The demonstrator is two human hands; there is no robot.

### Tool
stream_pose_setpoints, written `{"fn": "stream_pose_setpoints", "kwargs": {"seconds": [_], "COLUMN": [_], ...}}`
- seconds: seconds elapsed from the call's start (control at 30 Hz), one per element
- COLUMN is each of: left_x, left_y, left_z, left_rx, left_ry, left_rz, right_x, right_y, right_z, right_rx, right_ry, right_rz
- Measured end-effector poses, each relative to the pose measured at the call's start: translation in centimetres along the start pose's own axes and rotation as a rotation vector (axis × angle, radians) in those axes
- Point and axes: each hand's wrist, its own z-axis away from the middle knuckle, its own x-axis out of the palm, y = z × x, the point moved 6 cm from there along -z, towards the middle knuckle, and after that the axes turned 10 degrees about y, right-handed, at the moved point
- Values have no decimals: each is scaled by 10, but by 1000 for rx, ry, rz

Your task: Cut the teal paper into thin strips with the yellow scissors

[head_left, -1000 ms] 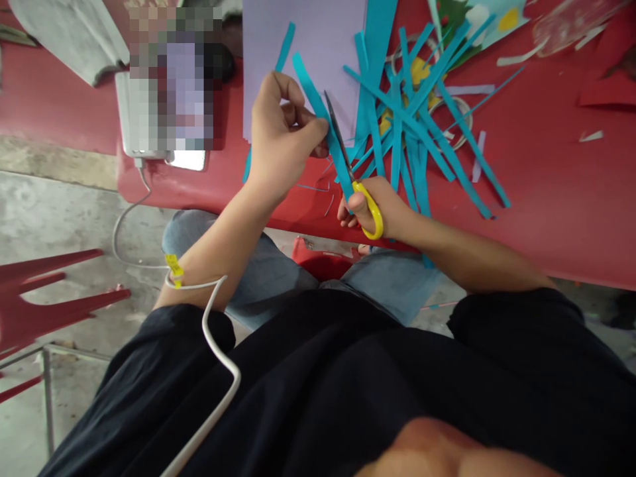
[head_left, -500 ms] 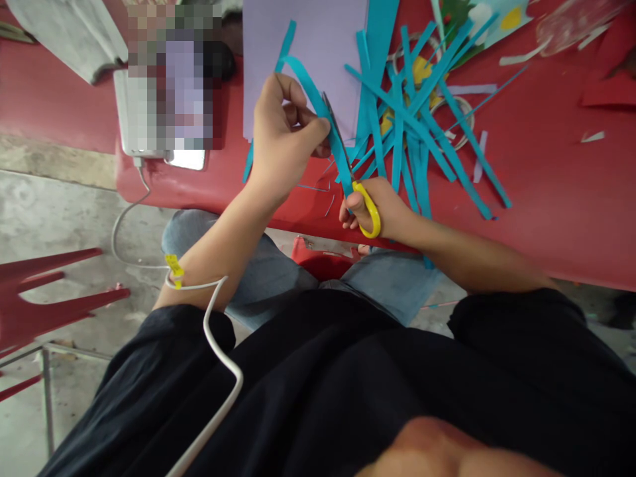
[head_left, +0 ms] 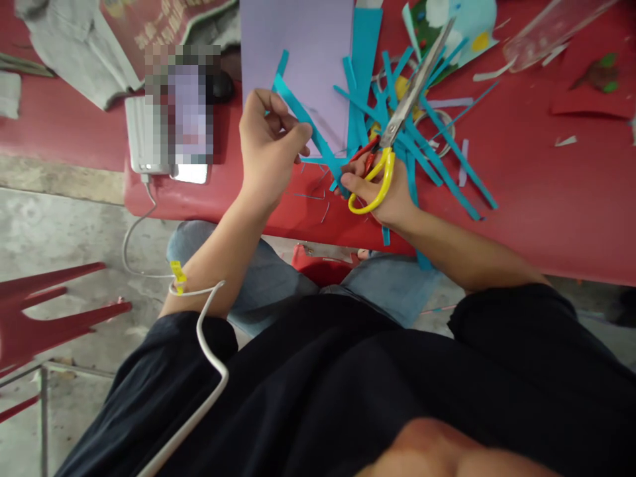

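Note:
My left hand [head_left: 271, 146] is closed in a pinch on a narrow blue paper strip [head_left: 325, 154] that slants down to the right. The strip's lower end sits between the thumb and fingertips of my right hand [head_left: 392, 192]. That same hand grips a pair of scissors [head_left: 402, 109] with yellow-coated handles; the metal blades look closed and point up and right, away from the strip. Behind the blades lies a loose pile of cut blue strips [head_left: 452, 182]. A lilac sheet [head_left: 298, 40] lies flat beyond my left hand, with a wider blue sheet [head_left: 368, 40] along its right side.
The red table [head_left: 536, 199] carries tape rolls [head_left: 454, 129], a painted picture [head_left: 472, 40], a clear plastic cup [head_left: 541, 40] and red paper [head_left: 593, 83]. A white power bank [head_left: 149, 142] stands left. A white cable [head_left: 213, 351] passes my left forearm. A red stool [head_left: 54, 305] is at left.
The scissors have come off the strip and swung to the right, blades now pointing up and right. My right fingers now pinch the strip's lower end. My left hand has shifted slightly left and down.

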Motion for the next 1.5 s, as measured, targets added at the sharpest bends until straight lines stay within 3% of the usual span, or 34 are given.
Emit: {"fn": "stream_pose_setpoints", "kwargs": {"seconds": [0.1, 0.2, 0.43, 0.63, 0.8, 1.1, 1.37, 1.5], "left_x": [-3, -5, -5, -8, -11, -17, -24, -26], "left_y": [6, 12, 8, 2, 6, 19, 25, 25], "left_z": [-4, -7, -18, -30, -50, -85, -91, -89], "left_rx": [60, 78, 135, 186, 268, 243, 174, 186], "left_ry": [2, 44, 72, 66, 69, 137, 163, 181], "left_rz": [0, -14, 39, -64, -110, 34, 155, 68], "right_x": [-7, -7, -10, -10, -7, -3, -4, -4], "right_y": [4, 11, 12, -1, 3, 11, 5, 6], "right_z": [-3, -4, -8, -8, -10, -9, -9, -9], "right_rx": [-95, -134, -158, -150, -101, -73, -48, -65], "right_ry": [132, 140, 209, 186, 135, 70, 76, 71], "right_rz": [-176, -286, -267, -282, -274, -90, -48, 10]}}
